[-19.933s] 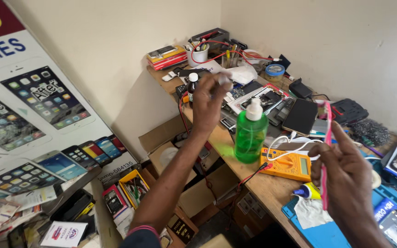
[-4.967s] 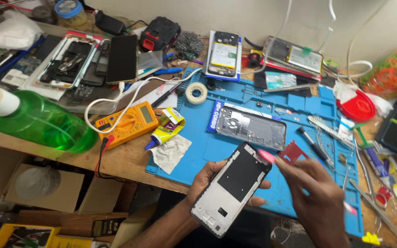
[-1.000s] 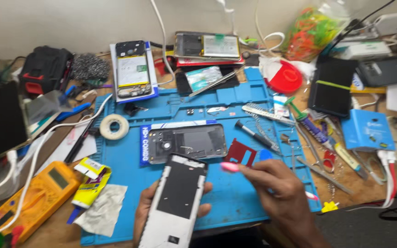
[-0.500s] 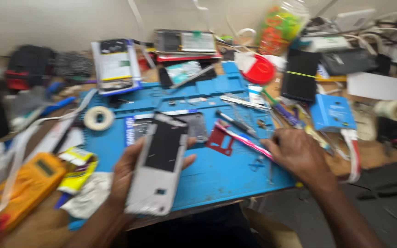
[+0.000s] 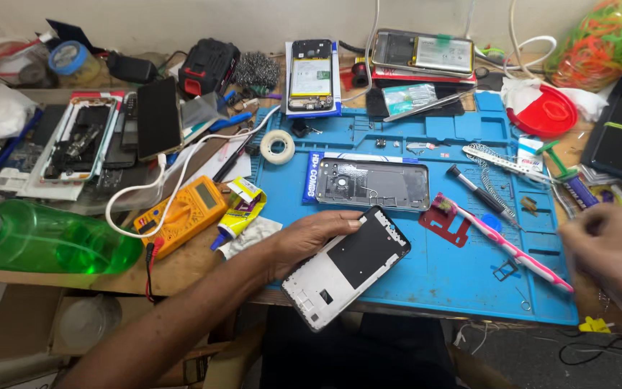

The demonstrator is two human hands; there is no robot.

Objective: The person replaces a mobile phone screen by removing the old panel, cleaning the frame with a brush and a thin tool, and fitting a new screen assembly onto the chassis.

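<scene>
Nearest to me, my left hand [image 5: 311,234] grips a phone frame [image 5: 347,266] by its upper left edge, fingers [image 5: 343,225] curled over the top and clenched on it. The frame is white with a black panel in the middle, tilted, its lower end hanging past the near edge of the worktop [image 5: 188,263] and its upper end over the blue mat [image 5: 440,274].

My right hand [image 5: 610,241] is at the right edge of the view, blurred, over the mat's right side; I cannot tell whether its fingers are closed or what, if anything, they hold. Just left of it lies a pink toothbrush [image 5: 505,245], its head resting on a small red card [image 5: 446,222].

Left of my left hand sit a crumpled wipe [image 5: 250,238], a glue tube [image 5: 239,209] and an orange meter [image 5: 181,214] with a white cable [image 5: 145,191] looped around it. A green bottle [image 5: 48,241] lies on its side at the far left.

Beyond the frame, in the middle of the mat, lies a grey phone back [image 5: 372,184] on a blue packet. A black-handled tool [image 5: 480,194] and a spring [image 5: 491,180] lie to its right, a tape roll [image 5: 277,146] to its left.

Farther back, an opened phone [image 5: 311,75] stands near the wall, with another opened phone [image 5: 426,54] beside it. A red lid [image 5: 547,115] is at the far right, and a stripped phone [image 5: 80,137] and dark phone [image 5: 158,119] at the far left.
</scene>
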